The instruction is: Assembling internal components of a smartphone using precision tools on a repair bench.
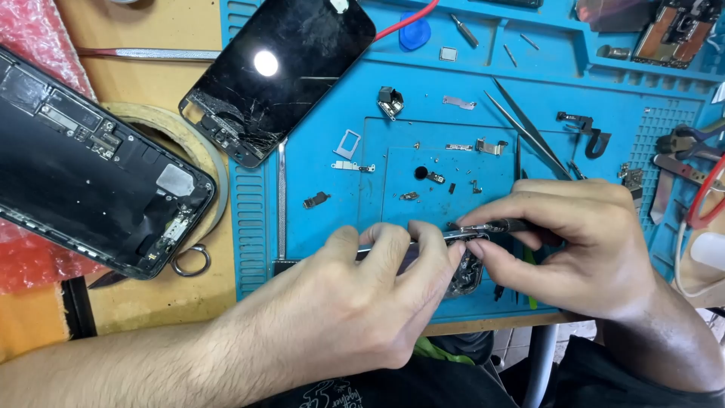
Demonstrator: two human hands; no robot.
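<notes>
My left hand grips the edge of a phone frame held on edge over the blue repair mat; most of the frame is hidden by my fingers. My right hand pinches a small dark tool against the frame's top rim, fingertips meeting those of the left hand. Several tiny screws and metal brackets lie on the mat just beyond my hands. Tweezers rest to the upper right of them.
A cracked phone screen lies at the mat's upper left corner. An opened black phone body sits at the left on a tape roll and red bubble wrap. Circuit board and pliers at the right.
</notes>
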